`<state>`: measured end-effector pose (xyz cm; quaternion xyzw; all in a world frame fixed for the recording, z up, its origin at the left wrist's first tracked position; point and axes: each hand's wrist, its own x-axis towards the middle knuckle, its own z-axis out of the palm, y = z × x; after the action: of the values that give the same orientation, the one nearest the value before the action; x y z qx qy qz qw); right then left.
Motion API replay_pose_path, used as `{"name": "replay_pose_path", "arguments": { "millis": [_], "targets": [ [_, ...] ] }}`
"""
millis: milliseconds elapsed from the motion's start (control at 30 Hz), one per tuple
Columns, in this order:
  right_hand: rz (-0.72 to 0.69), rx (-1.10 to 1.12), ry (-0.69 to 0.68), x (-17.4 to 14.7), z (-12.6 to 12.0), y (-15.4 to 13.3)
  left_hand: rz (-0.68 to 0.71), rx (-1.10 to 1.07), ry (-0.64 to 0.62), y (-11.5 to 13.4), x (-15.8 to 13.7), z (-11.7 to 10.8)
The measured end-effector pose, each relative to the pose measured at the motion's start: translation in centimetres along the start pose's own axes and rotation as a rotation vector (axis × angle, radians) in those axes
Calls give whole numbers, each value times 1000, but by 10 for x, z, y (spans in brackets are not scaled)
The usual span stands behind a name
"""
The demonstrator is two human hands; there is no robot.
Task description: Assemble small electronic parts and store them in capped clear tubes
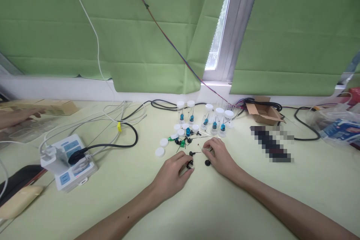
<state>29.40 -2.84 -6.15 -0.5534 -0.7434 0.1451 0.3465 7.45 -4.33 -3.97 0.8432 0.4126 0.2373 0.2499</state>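
Note:
My left hand (173,174) is closed, thumb and fingers curled around a small black part (190,165). Opposite it, my right hand (221,155) has its fingertips pinched together low over the table; whatever they hold is too small to make out. A black piece with a thin rod (192,153) lies between the two hands. Under the right hand's edge rests a round black disc (207,162). Just beyond are loose blue, green and black parts, including a green piece (182,143), and white caps (164,142).
Several clear capped tubes with blue parts (214,123) stand behind the hands. At left sits a power strip (73,161) with plugs and cables. Another person's hand (24,116) is at the far left. An open cardboard box (264,111) and a plastic bag (341,127) lie right.

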Motion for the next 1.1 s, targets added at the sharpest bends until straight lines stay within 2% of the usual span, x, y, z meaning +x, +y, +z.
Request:
{"name": "replay_pose_path", "arguments": {
  "millis": [1100],
  "targets": [
    [6,80,60,-2,1,2,0,-3,3,-1,0,1]
  ]
}}
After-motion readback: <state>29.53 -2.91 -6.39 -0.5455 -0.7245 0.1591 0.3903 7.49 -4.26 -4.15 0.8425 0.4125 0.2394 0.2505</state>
